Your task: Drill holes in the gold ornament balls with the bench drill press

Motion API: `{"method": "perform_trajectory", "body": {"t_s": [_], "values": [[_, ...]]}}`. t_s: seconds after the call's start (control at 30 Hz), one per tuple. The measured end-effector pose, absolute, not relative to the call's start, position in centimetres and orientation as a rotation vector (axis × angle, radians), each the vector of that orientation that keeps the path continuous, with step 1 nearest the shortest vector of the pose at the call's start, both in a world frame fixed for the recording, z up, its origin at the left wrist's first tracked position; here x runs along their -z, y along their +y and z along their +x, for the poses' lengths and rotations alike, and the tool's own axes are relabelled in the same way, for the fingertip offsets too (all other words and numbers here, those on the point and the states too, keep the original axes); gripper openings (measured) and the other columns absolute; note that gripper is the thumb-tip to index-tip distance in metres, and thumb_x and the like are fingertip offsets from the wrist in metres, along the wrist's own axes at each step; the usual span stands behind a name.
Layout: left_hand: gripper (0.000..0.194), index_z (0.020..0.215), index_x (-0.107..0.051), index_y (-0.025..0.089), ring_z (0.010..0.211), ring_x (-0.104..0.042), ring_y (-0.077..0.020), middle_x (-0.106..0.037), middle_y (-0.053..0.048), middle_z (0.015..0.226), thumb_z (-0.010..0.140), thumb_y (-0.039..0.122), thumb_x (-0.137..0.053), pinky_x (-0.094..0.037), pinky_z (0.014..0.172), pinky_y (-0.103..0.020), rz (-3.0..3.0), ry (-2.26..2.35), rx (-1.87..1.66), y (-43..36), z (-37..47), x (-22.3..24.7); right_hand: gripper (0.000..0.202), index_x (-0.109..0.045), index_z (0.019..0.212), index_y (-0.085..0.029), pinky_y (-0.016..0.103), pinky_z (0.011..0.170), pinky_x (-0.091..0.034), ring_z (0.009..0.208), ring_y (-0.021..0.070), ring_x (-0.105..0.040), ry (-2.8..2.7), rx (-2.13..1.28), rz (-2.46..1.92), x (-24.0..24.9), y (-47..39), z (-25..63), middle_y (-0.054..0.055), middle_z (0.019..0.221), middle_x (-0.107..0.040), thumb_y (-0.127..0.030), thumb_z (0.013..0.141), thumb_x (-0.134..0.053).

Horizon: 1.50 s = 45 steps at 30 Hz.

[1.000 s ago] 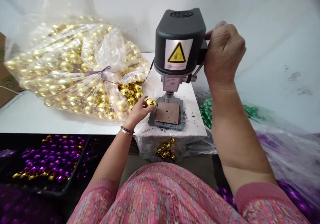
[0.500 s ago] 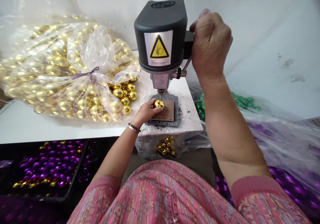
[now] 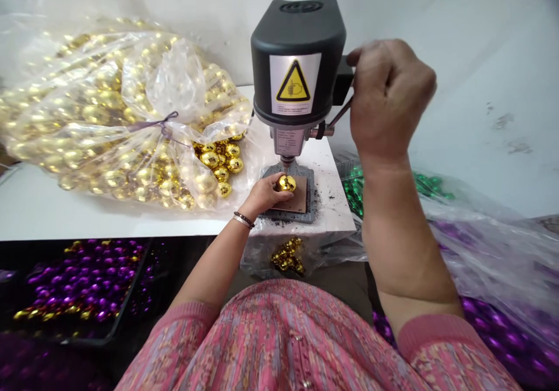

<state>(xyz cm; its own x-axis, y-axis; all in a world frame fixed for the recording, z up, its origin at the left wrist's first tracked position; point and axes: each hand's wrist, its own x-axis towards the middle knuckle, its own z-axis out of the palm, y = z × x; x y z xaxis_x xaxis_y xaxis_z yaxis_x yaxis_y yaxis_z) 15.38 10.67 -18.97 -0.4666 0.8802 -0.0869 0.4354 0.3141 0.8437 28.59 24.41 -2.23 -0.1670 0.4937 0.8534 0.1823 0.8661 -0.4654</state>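
My left hand [image 3: 267, 193] pinches a shiny gold ball [image 3: 287, 183] between thumb and fingers. The ball sits over a brown board [image 3: 297, 203] on the grey base [image 3: 310, 193] of a bench drill press [image 3: 298, 53], right under its chuck [image 3: 287, 161]. Whether the bit touches the ball I cannot tell. At the machine's right side my right hand [image 3: 388, 97] is closed in a fist around the feed lever [image 3: 343, 112]; the lever's end is hidden in the fist. A yellow warning label [image 3: 294, 82] marks the black motor cover.
A tied clear bag of gold balls [image 3: 109, 117] lies on the white table [image 3: 174, 225] at left. Purple and gold balls [image 3: 82, 280] fill a black tray below. Gold balls [image 3: 288, 254] hang in plastic at the front. Green balls [image 3: 356, 190] and purple balls [image 3: 493, 321] lie to the right.
My right hand has moved down and to the right, with the lever still in its grip. The left hand and ball have shifted slightly right, under the chuck; the view has shifted too.
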Motion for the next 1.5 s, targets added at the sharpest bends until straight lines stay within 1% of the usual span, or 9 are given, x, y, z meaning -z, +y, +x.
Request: {"method": "perform_trajectory", "body": {"t_s": [0.1, 0.2, 0.27, 0.43, 0.6, 0.97, 1.17, 1.3, 1.5], "values": [[0.069, 0.132, -0.064, 0.015, 0.096, -0.067, -0.022, -0.075, -0.006, 0.109, 0.068, 0.033, -0.08, -0.051, 0.088, -0.032, 1.17, 2.042, -1.063, 10.7, 15.4, 19.2, 0.044, -0.073, 0.103, -0.012, 0.028, 0.073, -0.047, 0.078, 0.0115, -0.064, -1.696, -0.173, -0.414, 4.3, 21.8, 30.2, 0.005, 0.088, -0.073, -0.033, 0.098, -0.035], [0.071, 0.133, -0.064, 0.017, 0.098, -0.066, -0.0216, -0.074, -0.005, 0.112, 0.067, 0.033, -0.08, -0.051, 0.088, -0.03, 1.18, 2.03, -1.068, 10.7, 15.3, 19.3, 0.046, -0.064, 0.126, -0.017, 0.032, 0.078, -0.051, 0.077, 0.0126, -0.062, -1.739, -0.033, -0.449, 7.3, 20.0, 31.7, 0.005, 0.103, -0.073, -0.031, 0.096, -0.033], [0.068, 0.132, -0.065, 0.018, 0.097, -0.066, -0.021, -0.074, -0.004, 0.112, 0.068, 0.033, -0.08, -0.05, 0.086, -0.029, 1.193, 2.028, -1.066, 10.7, 15.3, 19.3, 0.047, -0.061, 0.131, -0.019, 0.033, 0.077, -0.051, 0.075, 0.0135, -0.058, -1.779, 0.054, -0.493, 9.0, 19.3, 32.4, 0.005, 0.104, -0.073, -0.028, 0.093, -0.034], [0.064, 0.13, -0.066, 0.019, 0.094, -0.066, -0.0197, -0.075, -0.002, 0.107, 0.069, 0.033, -0.079, -0.05, 0.084, -0.028, 1.175, 2.046, -1.06, 10.6, 15.5, 19.1, 0.049, -0.063, 0.128, -0.019, 0.034, 0.077, -0.05, 0.07, 0.0161, -0.053, -1.796, 0.07, -0.512, 11.3, 18.9, 32.5, 0.005, 0.086, -0.071, -0.021, 0.089, -0.033], [0.058, 0.126, -0.067, 0.019, 0.088, -0.065, -0.0183, -0.074, 0.0, 0.098, 0.071, 0.036, -0.077, -0.049, 0.08, -0.026, 1.206, 2.024, -1.054, 10.4, 15.6, 19.1, 0.05, -0.061, 0.131, -0.021, 0.034, 0.076, -0.05, 0.073, 0.0175, -0.055, -1.719, 0.085, -0.424, 12.6, 19.3, 32.1, 0.005, 0.088, -0.07, -0.018, 0.087, -0.036], [0.057, 0.125, -0.066, 0.02, 0.092, -0.065, -0.0197, -0.073, -0.002, 0.105, 0.071, 0.034, -0.076, -0.05, 0.086, -0.029, 1.198, 2.018, -1.079, 10.4, 15.7, 19.5, 0.05, -0.059, 0.13, -0.021, 0.036, 0.079, -0.054, 0.088, 0.0198, -0.066, -1.704, 0.11, -0.425, 14.5, 19.9, 32.0, 0.009, 0.1, -0.071, -0.018, 0.085, -0.036], [0.055, 0.122, -0.067, 0.02, 0.09, -0.065, -0.0195, -0.073, -0.002, 0.103, 0.071, 0.037, -0.076, -0.051, 0.085, -0.03, 1.222, 2.028, -1.101, 10.4, 15.5, 20.0, 0.045, -0.061, 0.123, -0.022, 0.037, 0.077, -0.055, 0.078, 0.019, -0.067, -1.743, 0.154, -0.362, 16.3, 20.4, 32.0, 0.006, 0.09, -0.072, -0.019, 0.086, -0.036], [0.054, 0.122, -0.068, 0.021, 0.093, -0.065, -0.0202, -0.073, -0.002, 0.103, 0.07, 0.036, -0.077, -0.05, 0.09, -0.032, 1.208, 2.033, -1.11, 10.5, 15.6, 20.1, 0.039, -0.066, 0.11, -0.022, 0.037, 0.077, -0.054, 0.08, 0.019, -0.065, -1.687, 0.091, -0.442, 13.1, 20.2, 31.8, 0.007, 0.091, -0.07, -0.027, 0.09, -0.033], [0.061, 0.129, -0.064, 0.017, 0.097, -0.066, -0.0212, -0.073, -0.005, 0.11, 0.071, 0.031, -0.077, -0.051, 0.089, -0.031, 1.183, 1.958, -1.161, 9.1, 16.5, 18.9, 0.046, -0.07, 0.09, -0.016, 0.038, 0.084, -0.045, 0.082, 0.0181, -0.06, -1.768, -0.145, -0.826, 2.8, 22.9, 29.0, 0.008, 0.084, -0.067, -0.035, 0.097, -0.028]]}}
